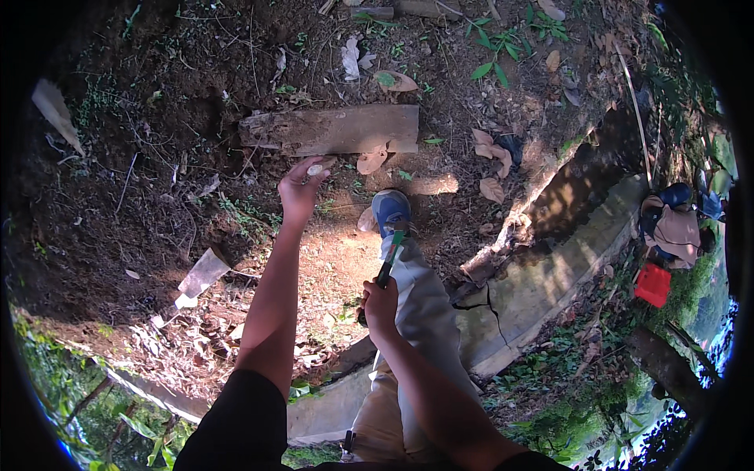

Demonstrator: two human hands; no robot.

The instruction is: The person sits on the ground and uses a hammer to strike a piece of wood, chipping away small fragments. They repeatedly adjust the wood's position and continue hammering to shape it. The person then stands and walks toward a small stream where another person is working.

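Observation:
My left hand (pixel 298 192) reaches out just below a weathered wooden plank (pixel 345 129) lying on the soil. Its fingers and thumb are closed around a small, pale, roundish thing (pixel 315 169), whose kind I cannot make out. Closer to me, my right hand (pixel 378 302) grips a slim tool with a black and green handle (pixel 386 271). This tool points away from me over my light trouser leg, and its working end is hard to make out. My blue shoe (pixel 391 210) stands on the dirt between the plank and the tool.
Dry leaves (pixel 371 159) lie beside the plank. A cracked concrete ledge (pixel 542 290) curves along the right and behind me. Farther right, what looks like a crouching person (pixel 675 228) is near a red object (pixel 653 284). A pale flat piece (pixel 204 272) leans at left.

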